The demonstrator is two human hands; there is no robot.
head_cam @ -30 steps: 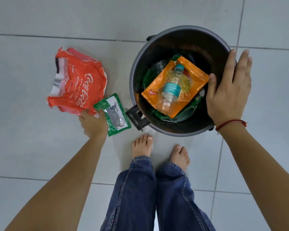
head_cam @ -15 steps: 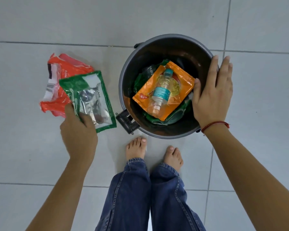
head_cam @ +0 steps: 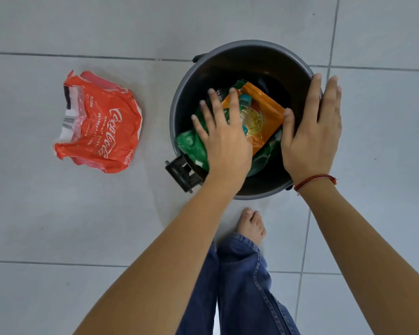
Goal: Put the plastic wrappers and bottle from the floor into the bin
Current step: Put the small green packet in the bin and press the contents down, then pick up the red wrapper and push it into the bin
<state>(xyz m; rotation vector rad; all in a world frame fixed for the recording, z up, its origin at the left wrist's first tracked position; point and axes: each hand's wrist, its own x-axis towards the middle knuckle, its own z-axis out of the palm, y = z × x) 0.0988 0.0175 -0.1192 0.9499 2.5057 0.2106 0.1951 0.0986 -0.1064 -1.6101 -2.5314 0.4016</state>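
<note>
A dark round bin point(head_cam: 179, 110) stands on the tiled floor. Inside lie an orange wrapper point(head_cam: 269, 107) with a clear plastic bottle point(head_cam: 250, 116) on it, over green wrappers. My left hand point(head_cam: 224, 136) hovers over the bin's left half, fingers spread, with a green wrapper point(head_cam: 191, 147) just under its palm inside the bin. My right hand point(head_cam: 311, 131) lies flat on the bin's right rim, thumb inside and fingers straight. A crumpled red Coca-Cola wrapper point(head_cam: 99, 124) lies on the floor to the left of the bin.
A black latch point(head_cam: 182, 174) sticks out from the bin's near left side. My bare foot point(head_cam: 252, 226) and jeans legs point(head_cam: 242, 286) are just in front of the bin. Grey floor tiles surround everything.
My left hand carried the green wrapper from the floor rightward over the bin, and the wrapper now sits inside. The right hand has stayed on the rim. The view shifted.
</note>
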